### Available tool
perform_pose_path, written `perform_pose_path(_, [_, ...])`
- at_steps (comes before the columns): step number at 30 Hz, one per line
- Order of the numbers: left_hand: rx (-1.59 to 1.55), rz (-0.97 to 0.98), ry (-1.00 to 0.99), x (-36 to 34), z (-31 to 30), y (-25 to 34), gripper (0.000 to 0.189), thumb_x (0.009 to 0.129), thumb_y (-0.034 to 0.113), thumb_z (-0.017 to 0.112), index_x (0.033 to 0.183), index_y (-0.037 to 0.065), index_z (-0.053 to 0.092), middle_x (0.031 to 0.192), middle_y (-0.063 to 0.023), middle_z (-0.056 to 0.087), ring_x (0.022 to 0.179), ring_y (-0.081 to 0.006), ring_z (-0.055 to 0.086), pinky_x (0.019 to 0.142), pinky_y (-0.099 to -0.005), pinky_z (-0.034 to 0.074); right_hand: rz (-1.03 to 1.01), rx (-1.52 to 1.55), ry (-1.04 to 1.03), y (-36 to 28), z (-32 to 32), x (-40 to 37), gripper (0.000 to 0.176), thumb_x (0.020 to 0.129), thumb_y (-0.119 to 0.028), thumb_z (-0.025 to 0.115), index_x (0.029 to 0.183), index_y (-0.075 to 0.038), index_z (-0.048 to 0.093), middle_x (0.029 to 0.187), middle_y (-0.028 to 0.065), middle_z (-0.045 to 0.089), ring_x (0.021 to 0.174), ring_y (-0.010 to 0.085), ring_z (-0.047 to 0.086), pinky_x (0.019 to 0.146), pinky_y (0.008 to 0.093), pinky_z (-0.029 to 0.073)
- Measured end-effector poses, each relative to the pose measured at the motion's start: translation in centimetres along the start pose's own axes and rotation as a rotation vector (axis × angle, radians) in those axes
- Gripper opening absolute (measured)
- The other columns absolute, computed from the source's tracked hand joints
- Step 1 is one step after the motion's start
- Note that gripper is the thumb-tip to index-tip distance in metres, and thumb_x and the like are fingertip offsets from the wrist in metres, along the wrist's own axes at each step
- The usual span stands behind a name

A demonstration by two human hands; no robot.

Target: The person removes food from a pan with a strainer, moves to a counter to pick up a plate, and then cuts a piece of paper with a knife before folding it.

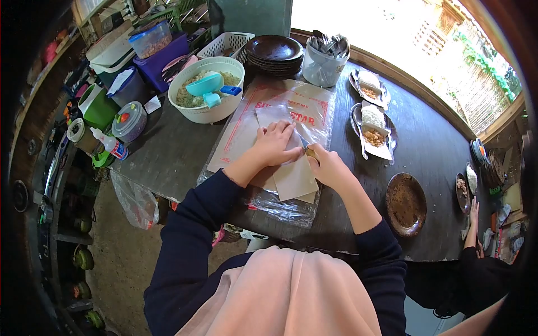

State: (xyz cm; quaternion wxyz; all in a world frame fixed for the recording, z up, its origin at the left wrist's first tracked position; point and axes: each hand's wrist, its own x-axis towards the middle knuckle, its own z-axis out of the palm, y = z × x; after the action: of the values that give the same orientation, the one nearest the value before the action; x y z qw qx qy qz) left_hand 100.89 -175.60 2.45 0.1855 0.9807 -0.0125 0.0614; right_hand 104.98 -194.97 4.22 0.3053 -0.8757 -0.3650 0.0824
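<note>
My left hand (pixel 276 144) lies flat with its fingers stretched out, pressing on brown wrapping paper sheets (pixel 296 178). Beneath them is a plastic-wrapped stack of printed food paper (pixel 232 140) with red lettering. My right hand (pixel 329 165) is closed around the handle of what looks like a knife (pixel 310 151), close beside my left fingers at the paper's edge. The blade is thin and partly hidden. A folded piece of paper (pixel 270 115) sticks out beyond my left fingers.
A white tub of rice (pixel 188 113) holds turquoise scoops. Behind are stacked dark plates (pixel 274 53) and a cutlery bucket (pixel 326 64). To the right stand a served plate (pixel 393 134) and a bare brown plate (pixel 406 204). Another person's hand (pixel 474 215) rests at the far right.
</note>
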Motion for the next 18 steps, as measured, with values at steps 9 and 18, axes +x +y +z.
perform_pose_path(9, [0.140, -0.051, -0.069, 0.3, 1.3, -0.1, 0.075, 0.090, 0.058, 0.028, 0.143, 0.005, 0.019, 0.150, -0.0118, 0.015, 0.138, -0.0268, 0.016, 0.107, -0.0546, 0.011, 0.045, -0.063, -0.013, 0.1, 0.1, -0.8, 0.031, 0.084, -0.019, 0.053, 0.112, -0.006, 0.049, 0.079, 0.0287, 0.061, 0.078, 0.0455, 0.060, 0.070, 0.0498, 0.048])
perform_pose_path(18, [0.181, -0.060, -0.093, 0.4, 1.2, 0.1, 0.076, 0.089, 0.059, 0.028, 0.143, 0.006, 0.017, 0.151, -0.0099, 0.014, 0.138, -0.0254, 0.016, 0.108, -0.0544, 0.013, 0.017, -0.014, 0.025, 0.3, -1.4, -5.4, 0.028, 0.085, -0.017, 0.054, 0.110, -0.005, 0.049, 0.070, 0.0282, 0.059, 0.071, 0.0458, 0.059, 0.064, 0.0495, 0.049])
